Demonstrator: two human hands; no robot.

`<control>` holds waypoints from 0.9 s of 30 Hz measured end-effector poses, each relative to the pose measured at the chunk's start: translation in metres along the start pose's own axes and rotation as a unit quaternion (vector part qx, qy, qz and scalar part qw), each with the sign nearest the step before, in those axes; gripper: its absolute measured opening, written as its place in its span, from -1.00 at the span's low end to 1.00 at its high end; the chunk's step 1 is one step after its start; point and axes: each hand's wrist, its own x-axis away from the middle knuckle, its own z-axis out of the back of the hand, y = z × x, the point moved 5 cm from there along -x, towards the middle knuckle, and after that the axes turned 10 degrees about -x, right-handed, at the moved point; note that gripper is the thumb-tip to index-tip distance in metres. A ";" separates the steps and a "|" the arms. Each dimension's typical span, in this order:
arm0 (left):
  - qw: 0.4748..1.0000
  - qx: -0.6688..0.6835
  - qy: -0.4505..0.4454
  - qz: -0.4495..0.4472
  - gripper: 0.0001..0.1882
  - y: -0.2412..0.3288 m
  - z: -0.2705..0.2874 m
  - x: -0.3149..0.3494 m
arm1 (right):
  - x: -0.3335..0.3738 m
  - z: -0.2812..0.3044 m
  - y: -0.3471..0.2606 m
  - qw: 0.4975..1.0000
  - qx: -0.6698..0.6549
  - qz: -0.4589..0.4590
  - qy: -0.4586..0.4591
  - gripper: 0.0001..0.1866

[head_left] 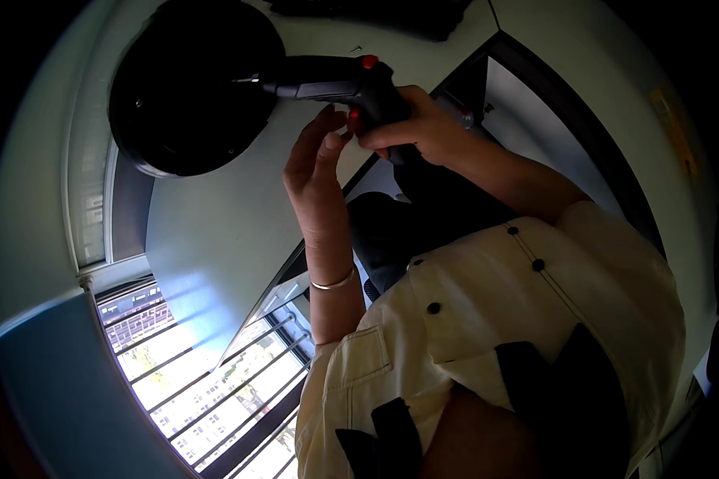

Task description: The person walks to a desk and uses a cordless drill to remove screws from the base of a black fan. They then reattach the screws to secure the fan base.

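From here I see my right hand (423,128) gripping the black power screwdriver (315,80). My left hand (315,160) is half-curled just beside it; whether holding something, I cannot tell. A black disc (196,104) is to their left.

Daylight floods through the barred window (208,391), whose view is blown out nearly white; just beside it, bluish glare streaks the tabletop (224,223). Farther from the window it grows dim — the black round object (192,96) and black power screwdriver (319,78) lose most surface detail — and straight edges bend outward.
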 end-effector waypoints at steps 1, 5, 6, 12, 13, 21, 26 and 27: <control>1.000 0.005 0.000 0.004 -0.54 0.000 -0.001 0.000 | 0.001 -0.004 -0.003 1.000 -0.012 0.000 0.008 -0.78; 0.999 -0.028 -0.030 0.010 -0.45 0.004 -0.007 0.002 | 0.005 -0.003 0.003 0.998 -0.045 -0.034 -0.009 -0.79; 0.999 -0.030 -0.045 0.008 -0.47 0.004 -0.008 0.001 | 0.005 -0.004 0.002 0.998 -0.048 -0.036 -0.012 -0.79; 0.997 0.012 -0.076 0.026 -0.54 -0.009 0.003 0.005 | 0.010 -0.012 0.007 0.998 -0.017 -0.043 -0.031 -0.80; 0.996 0.028 -0.076 0.036 -0.54 -0.014 0.007 0.006 | 0.010 -0.013 0.008 0.998 -0.005 -0.044 -0.036 -0.79; 0.995 0.095 -0.029 -0.002 -0.50 -0.021 0.008 0.016 | 0.019 -0.015 0.013 0.995 0.095 -0.005 -0.025 -0.72; 0.993 0.117 -0.023 -0.003 -0.50 -0.022 0.008 0.021 | 0.021 -0.016 0.012 0.987 0.157 0.019 -0.034 -0.62; 0.991 0.133 -0.023 0.001 -0.50 -0.027 0.011 0.023 | 0.023 -0.018 0.009 0.988 0.152 0.002 -0.040 -0.63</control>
